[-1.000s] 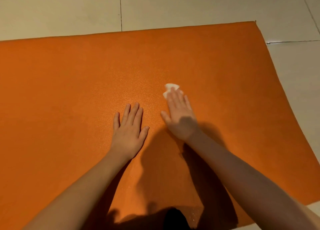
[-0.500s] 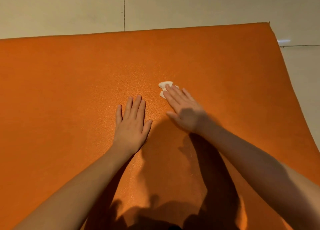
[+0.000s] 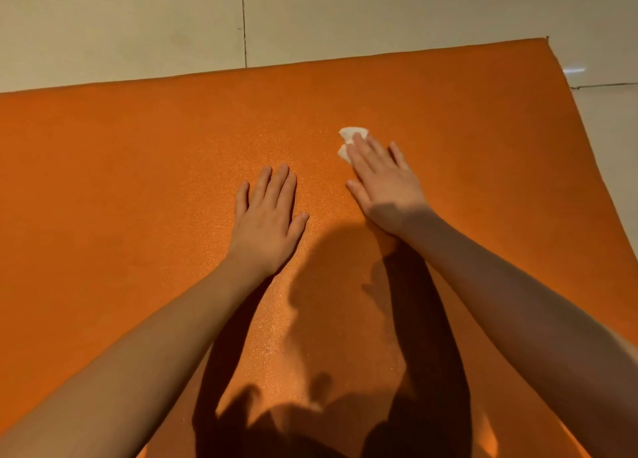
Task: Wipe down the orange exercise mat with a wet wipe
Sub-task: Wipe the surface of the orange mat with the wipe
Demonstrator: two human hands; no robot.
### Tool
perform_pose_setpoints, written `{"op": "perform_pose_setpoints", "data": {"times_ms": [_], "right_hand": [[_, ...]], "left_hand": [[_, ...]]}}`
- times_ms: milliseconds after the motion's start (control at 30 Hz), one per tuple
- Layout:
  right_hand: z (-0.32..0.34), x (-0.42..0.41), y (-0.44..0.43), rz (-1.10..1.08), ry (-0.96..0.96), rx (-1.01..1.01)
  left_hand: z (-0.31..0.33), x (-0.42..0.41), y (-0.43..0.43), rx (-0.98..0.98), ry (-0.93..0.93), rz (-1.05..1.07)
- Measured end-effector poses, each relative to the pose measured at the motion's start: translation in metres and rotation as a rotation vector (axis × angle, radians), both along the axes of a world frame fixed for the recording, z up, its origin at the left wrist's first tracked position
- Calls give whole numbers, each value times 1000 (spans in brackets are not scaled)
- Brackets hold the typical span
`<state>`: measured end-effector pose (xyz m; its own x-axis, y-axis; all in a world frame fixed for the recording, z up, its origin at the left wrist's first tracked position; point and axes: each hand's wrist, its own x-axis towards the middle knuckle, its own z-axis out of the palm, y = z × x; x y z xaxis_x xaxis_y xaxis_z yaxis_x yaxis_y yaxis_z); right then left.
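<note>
wet wipe (image 3: 349, 134) slid farther up mat (image 3: 138, 181), flat right hand (image 3: 383, 181) pressing it

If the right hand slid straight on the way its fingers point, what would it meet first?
Seemingly nothing but bare orange mat: the right hand, pressing the wet wipe, faces the mat's far edge, then tiled floor.
</note>
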<state>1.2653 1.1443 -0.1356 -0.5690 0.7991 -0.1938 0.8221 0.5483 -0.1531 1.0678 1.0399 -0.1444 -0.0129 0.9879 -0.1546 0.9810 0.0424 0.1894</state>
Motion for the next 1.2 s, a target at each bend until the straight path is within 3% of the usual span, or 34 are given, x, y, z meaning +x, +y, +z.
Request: {"op": "perform_pose_setpoints", "data": {"times_ms": [100,200,333,500,600,700,867,1067,1200], "right_hand": [[-2,-18,-5,-149,-2,-41],[0,-24,-14,-71,75,-104],[1,-11,9,-5,-1,-40],[0,-32,25,-225,-30,-60],[0,-37,22,-100,43,-90],[3,-25,43,-10,0,-31],[1,-49,63,-230,6,-55],[4,-35,67,83,-1,-34],[7,-33,106,-149,-89,-29]], "left_hand": [[-2,0,4,56,18,-14],[-1,-3,23,99,-14,-10],[-8,-5,38,78,18,8],[-10,-5,37,95,23,19],[-9,-5,37,98,21,19],[-8,-4,36,90,27,18],[-7,-4,36,88,41,13],[-9,-5,37,98,47,12],[-9,-5,37,95,54,10]]}}
